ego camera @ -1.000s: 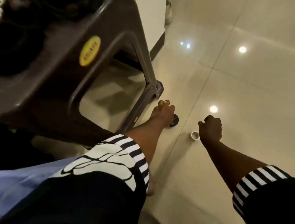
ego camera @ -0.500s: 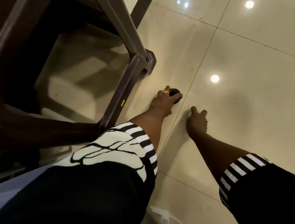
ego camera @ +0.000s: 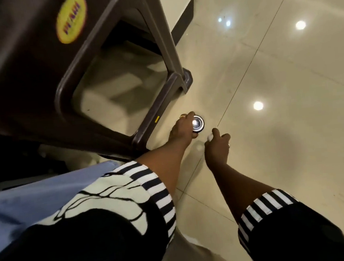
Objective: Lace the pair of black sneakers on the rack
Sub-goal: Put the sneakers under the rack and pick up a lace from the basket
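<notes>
No black sneakers show in the head view. My left hand (ego camera: 182, 130) reaches down to the tiled floor and grips a small round black tin (ego camera: 198, 124) with a shiny top, right beside the foot of the brown plastic stool (ego camera: 162, 102). My right hand (ego camera: 218, 147) is just to the right of it, with a small white piece (ego camera: 209, 137) pinched between thumb and fingertips. Whether the tin rests on the floor or is lifted cannot be told.
The brown stool with a yellow sticker (ego camera: 71, 19) fills the upper left. A white wall base with dark skirting (ego camera: 184, 17) stands behind it. Glossy cream floor tiles (ego camera: 292, 140) spread to the right. My knee in light blue cloth (ego camera: 37, 196) is at lower left.
The small white piece stood on the floor by my right hand; my right hand came down over it and now pinches it. My left hand stayed on the round tin, whose shiny top now shows.
</notes>
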